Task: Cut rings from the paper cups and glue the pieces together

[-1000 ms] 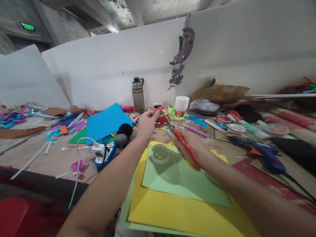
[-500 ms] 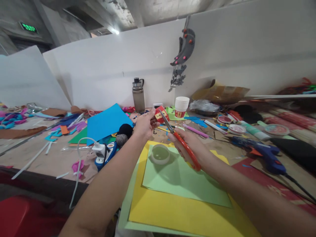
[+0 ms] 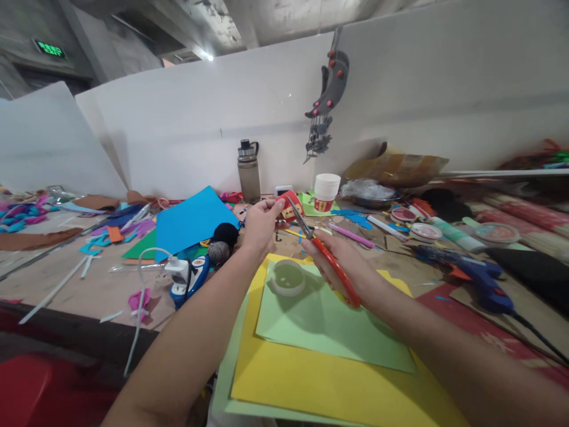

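Note:
My left hand [image 3: 263,223] pinches a red paper cup piece [image 3: 292,200] with a cream printed band, held above the table. Closed around the red handles of a pair of scissors [image 3: 329,261], my right hand [image 3: 340,264] points the blades up and left. The blade tips meet the red piece at its edge; whether they are parted is hard to tell. Below the hands, a pale ring [image 3: 288,279], like a roll of tape or a cut cup rim, lies on a light green sheet [image 3: 338,335]. Under that is a yellow sheet [image 3: 284,376].
A stack of paper cups [image 3: 326,191] stands behind the hands, with a dark bottle [image 3: 249,172] to its left. Blue sheet [image 3: 195,222] and a power strip [image 3: 195,276] lie left. A glue gun [image 3: 471,279] with its cord lies right, near a lidded tub [image 3: 425,232].
The red piece has turned a little in my left hand, and its fingers have shifted over it. The scissors have stayed almost in place.

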`<action>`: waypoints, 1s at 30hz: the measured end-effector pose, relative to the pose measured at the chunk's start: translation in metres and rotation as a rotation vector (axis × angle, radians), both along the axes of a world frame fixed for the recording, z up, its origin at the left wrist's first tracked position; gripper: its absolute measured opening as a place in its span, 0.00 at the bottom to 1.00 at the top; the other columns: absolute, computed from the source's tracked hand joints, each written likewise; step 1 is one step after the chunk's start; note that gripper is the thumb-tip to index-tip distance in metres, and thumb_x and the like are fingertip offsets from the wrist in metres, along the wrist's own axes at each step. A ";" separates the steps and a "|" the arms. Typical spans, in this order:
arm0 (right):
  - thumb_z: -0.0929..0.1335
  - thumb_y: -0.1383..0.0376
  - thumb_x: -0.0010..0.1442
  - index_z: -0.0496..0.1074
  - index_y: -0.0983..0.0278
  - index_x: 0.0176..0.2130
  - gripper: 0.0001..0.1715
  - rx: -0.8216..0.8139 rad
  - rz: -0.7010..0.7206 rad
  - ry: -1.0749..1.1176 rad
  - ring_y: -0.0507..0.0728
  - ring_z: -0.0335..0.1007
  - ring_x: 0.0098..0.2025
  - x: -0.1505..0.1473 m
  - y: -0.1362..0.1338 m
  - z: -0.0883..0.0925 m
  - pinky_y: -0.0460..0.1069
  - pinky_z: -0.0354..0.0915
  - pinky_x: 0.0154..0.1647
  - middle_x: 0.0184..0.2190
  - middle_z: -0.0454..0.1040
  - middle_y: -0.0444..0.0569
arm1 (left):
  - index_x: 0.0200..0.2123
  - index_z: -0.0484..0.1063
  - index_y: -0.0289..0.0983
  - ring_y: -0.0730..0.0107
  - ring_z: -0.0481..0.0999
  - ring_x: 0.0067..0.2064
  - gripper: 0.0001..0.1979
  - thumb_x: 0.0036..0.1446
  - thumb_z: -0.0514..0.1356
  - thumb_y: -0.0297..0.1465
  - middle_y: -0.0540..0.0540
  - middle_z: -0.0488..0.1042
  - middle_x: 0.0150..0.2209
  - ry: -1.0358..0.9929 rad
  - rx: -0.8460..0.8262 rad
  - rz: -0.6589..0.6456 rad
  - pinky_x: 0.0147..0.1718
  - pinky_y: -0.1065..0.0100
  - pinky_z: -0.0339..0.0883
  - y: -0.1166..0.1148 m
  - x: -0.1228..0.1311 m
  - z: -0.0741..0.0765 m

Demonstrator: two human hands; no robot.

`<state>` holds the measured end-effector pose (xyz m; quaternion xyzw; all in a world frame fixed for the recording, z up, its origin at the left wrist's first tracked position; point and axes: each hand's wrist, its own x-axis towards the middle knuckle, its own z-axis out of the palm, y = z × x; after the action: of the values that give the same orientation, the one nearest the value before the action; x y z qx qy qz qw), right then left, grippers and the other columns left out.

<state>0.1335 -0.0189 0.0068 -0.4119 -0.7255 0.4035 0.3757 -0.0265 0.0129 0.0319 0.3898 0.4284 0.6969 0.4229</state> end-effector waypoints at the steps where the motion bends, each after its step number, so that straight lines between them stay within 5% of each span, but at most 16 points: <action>1: 0.64 0.46 0.59 0.69 0.59 0.35 0.20 -0.007 0.013 0.000 0.53 0.57 0.16 0.000 0.001 0.000 0.47 0.54 0.17 0.14 0.61 0.39 | 0.27 0.71 0.33 0.76 0.72 0.22 0.13 0.47 0.69 0.36 0.49 0.74 0.24 -0.005 0.005 0.000 0.19 0.74 0.65 0.000 0.000 0.000; 11: 0.64 0.48 0.58 0.67 0.59 0.31 0.17 0.015 0.029 -0.030 0.52 0.57 0.17 0.000 0.002 -0.003 0.46 0.53 0.18 0.14 0.60 0.38 | 0.27 0.72 0.34 0.80 0.69 0.20 0.11 0.49 0.68 0.35 0.49 0.74 0.23 -0.210 -0.115 -0.029 0.17 0.78 0.60 0.003 -0.009 0.007; 20: 0.62 0.50 0.61 0.65 0.60 0.33 0.16 0.074 0.046 -0.080 0.51 0.56 0.17 -0.001 -0.003 0.002 0.46 0.52 0.18 0.15 0.60 0.37 | 0.26 0.72 0.32 0.80 0.68 0.21 0.13 0.48 0.68 0.36 0.49 0.73 0.24 -0.063 -0.017 0.004 0.17 0.77 0.63 0.002 -0.002 -0.003; 30: 0.63 0.49 0.60 0.64 0.60 0.30 0.18 0.133 0.013 -0.102 0.52 0.60 0.22 -0.001 -0.001 0.003 0.47 0.54 0.23 0.20 0.65 0.40 | 0.27 0.71 0.32 0.77 0.72 0.23 0.12 0.48 0.69 0.34 0.48 0.75 0.24 -0.123 -0.003 -0.005 0.18 0.77 0.64 -0.003 0.000 0.003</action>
<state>0.1328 -0.0200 0.0098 -0.4015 -0.7715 0.3354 0.3622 -0.0267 0.0097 0.0349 0.3467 0.4015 0.7180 0.4506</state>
